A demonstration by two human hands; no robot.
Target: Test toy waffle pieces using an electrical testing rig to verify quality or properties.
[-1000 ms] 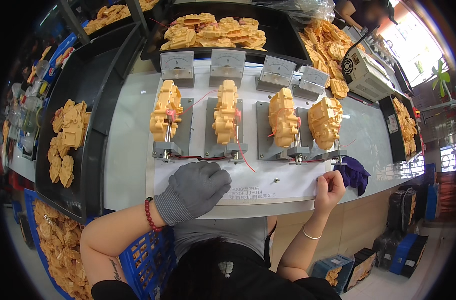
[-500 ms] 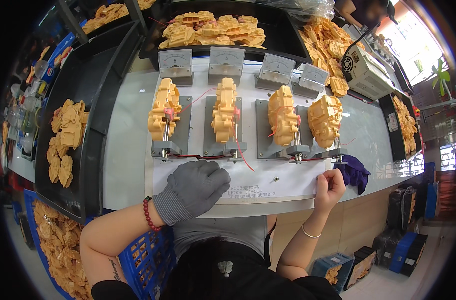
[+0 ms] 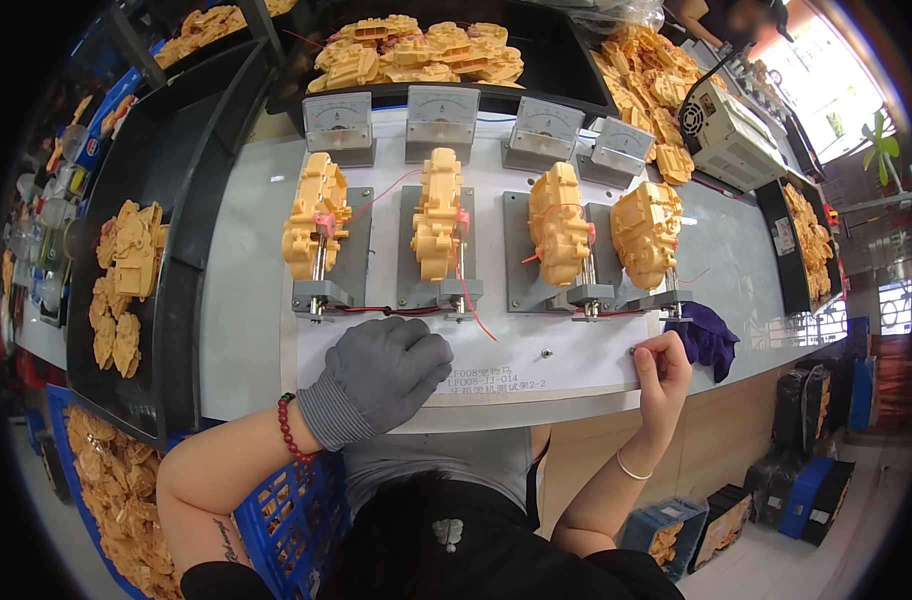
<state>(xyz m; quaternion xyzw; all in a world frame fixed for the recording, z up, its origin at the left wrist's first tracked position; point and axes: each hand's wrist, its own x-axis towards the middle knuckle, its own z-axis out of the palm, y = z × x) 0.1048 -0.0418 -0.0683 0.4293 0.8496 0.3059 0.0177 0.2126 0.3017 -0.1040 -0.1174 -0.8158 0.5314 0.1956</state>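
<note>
My left hand point(image 3: 388, 368), in a grey knit glove, rests on the printed white sheet point(image 3: 496, 350) with its fingers curled under; what they may hold is hidden. My bare right hand point(image 3: 664, 372) is raised at the sheet's right edge. Its thumb and index finger are pinched round something tiny that I cannot make out. Between the hands lies a small metal piece point(image 3: 547, 353). Beyond them stand yellow plastic gearbox housings point(image 3: 439, 215) on grey test fixtures point(image 3: 369, 245), with pink parts and red wires. A purple cloth point(image 3: 709, 342) lies beside my right hand.
Analog meters point(image 3: 442, 118) stand behind the fixtures. A black tray point(image 3: 566, 85) of housings sits at the back, another black tray point(image 3: 181, 250) at the left. A white power unit point(image 3: 726, 135) is at the back right. A blue crate point(image 3: 294, 520) is below the table edge.
The view has shifted slightly, so the fixtures appear a little further left. My right hand's pinched fingertips have shifted slightly over the sheet. My left hand stays curled in place.
</note>
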